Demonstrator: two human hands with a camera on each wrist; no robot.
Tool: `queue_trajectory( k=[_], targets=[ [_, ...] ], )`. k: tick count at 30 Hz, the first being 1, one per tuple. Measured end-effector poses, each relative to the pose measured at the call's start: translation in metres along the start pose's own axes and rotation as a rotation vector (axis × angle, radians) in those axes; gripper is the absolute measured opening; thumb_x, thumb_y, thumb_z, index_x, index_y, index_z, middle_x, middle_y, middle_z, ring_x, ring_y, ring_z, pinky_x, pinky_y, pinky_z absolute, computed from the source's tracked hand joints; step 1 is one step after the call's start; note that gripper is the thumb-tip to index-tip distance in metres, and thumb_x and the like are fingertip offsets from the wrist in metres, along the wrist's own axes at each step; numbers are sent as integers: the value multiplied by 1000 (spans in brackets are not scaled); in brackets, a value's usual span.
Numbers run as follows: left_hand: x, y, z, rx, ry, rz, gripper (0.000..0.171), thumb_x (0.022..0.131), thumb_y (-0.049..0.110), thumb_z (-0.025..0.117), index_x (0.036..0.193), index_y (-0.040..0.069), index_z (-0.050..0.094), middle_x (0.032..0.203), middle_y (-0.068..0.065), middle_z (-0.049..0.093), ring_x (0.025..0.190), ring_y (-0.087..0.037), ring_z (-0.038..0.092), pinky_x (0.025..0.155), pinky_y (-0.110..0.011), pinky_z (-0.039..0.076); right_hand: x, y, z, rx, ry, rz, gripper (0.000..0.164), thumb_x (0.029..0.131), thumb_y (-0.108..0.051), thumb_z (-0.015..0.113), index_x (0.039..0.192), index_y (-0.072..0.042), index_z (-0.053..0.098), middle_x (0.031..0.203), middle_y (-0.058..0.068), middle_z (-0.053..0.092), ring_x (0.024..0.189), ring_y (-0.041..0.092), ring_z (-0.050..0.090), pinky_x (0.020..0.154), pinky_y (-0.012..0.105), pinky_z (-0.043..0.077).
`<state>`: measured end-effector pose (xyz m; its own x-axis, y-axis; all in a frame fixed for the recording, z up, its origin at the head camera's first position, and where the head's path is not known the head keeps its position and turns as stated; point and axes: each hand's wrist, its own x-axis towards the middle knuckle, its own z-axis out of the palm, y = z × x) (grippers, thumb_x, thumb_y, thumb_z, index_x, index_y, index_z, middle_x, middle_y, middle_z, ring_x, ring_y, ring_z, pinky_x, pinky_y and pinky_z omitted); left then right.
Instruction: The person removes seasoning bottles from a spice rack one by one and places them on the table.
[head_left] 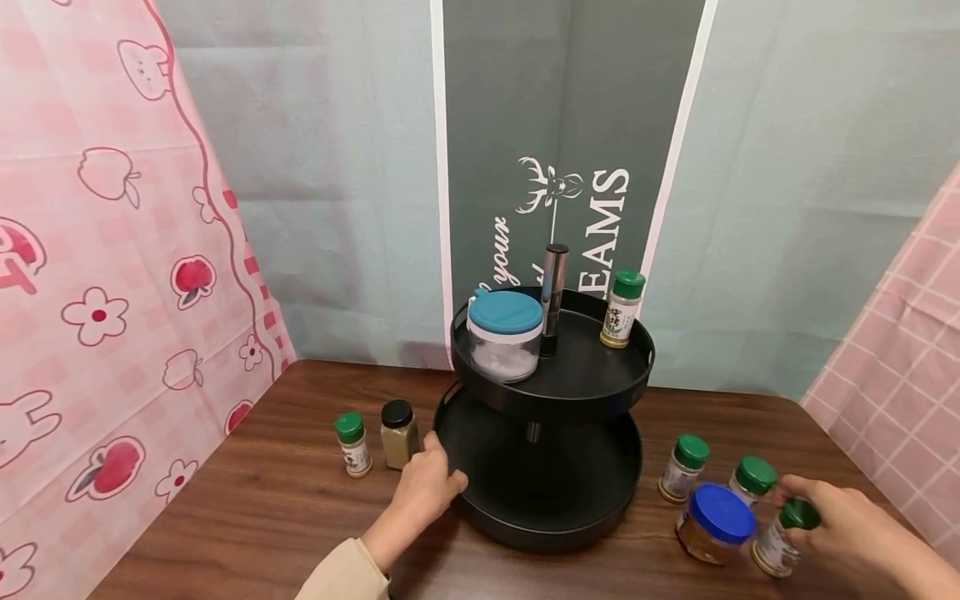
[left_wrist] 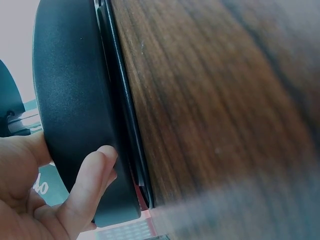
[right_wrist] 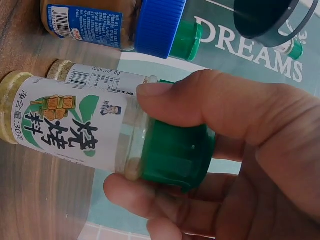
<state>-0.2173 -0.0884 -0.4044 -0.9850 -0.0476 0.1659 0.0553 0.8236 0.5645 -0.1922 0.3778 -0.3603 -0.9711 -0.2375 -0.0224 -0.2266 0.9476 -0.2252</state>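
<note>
One green-capped shaker (head_left: 354, 446), upright, left side of the wooden table (head_left: 225, 508). One black-capped jar (head_left: 400, 435), just to its right. Left hand (head_left: 426, 479): thumb over the rim, fingers against the outer wall, pinching the lower tray (head_left: 540, 492) of a black stand. Upper tray (head_left: 577, 367), left to right: teal-lidded jar (head_left: 506, 342), metal post (head_left: 553, 292), second green-capped shaker (head_left: 621, 312), upright. At right, third green-capped shaker (head_left: 684, 468) stood; blue-lidded jar (head_left: 716, 525) lay nearer; fourth green-capped shaker (head_left: 752, 477) was partly hidden beyond it. Near right, fifth green-capped shaker (head_left: 778, 546), slightly tilted, was pinched at cap and neck between the right hand's (head_left: 847, 518) thumb and fingers; whether its base touched the table could not be told.
</note>
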Motion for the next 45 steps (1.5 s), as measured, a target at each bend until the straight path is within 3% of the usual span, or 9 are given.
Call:
queue_trajectory(
  k=[6,16,20,23,28,35,40,45],
  targets=[
    [0,1,-1,2,-3,-5,68,67,15,67,119,-17,36,74,-26,61,59,-29,56,53,-44,48,0,-1,1,-4,-20,10,29,68,-20,73,91,-13,57,78,1,59,64,17,47,52,37,40],
    [0,1,-1,0,-10,-1,68,68,15,67,119,-17,35,74,-26,61,60,-30,56,53,-44,48,-3,-3,-7,118,-180,62,54,71,-17,71,118,0,51,94,12,62,72,22,55,57,41,47],
    [0,1,0,-4,-15,-8,68,68,16,68,119,-16,35,76,-27,61,62,-31,56,54,-45,48,-6,-6,-11,88,-190,71,54,70,-18,71,117,0,53,96,14,63,79,29,57,60,47,49],
    [0,0,0,-10,-18,-8,69,68,16,67,119,-17,35,76,-27,61,61,-30,56,53,-45,48,-6,-4,-12,104,-198,73,52,71,-16,70,117,-1,53,94,11,63,77,25,57,60,44,49],
    [1,-1,1,-7,-8,0,68,68,15,67,119,-17,35,74,-26,60,59,-30,56,52,-44,47,-8,-2,-19,150,-172,29,50,74,-15,69,117,3,52,89,6,63,74,22,56,59,41,48],
    [0,-1,0,-4,-5,3,69,67,15,67,119,-18,35,74,-27,61,59,-30,56,52,-44,47,-5,-15,-34,85,-86,-28,54,73,-18,72,115,6,50,101,28,60,76,30,60,60,49,50],
    [0,0,0,-7,-6,3,68,68,15,67,119,-17,35,74,-27,61,59,-29,55,52,-44,47,-4,-29,-42,59,-29,-79,58,71,-25,74,115,4,51,102,24,61,78,30,59,60,47,49],
    [-1,1,0,-2,-3,4,68,68,15,67,119,-17,35,72,-26,61,58,-28,55,51,-43,47,1,-41,-50,33,-28,-113,58,71,-26,74,116,2,51,101,20,63,83,34,59,61,49,49]
  ],
)
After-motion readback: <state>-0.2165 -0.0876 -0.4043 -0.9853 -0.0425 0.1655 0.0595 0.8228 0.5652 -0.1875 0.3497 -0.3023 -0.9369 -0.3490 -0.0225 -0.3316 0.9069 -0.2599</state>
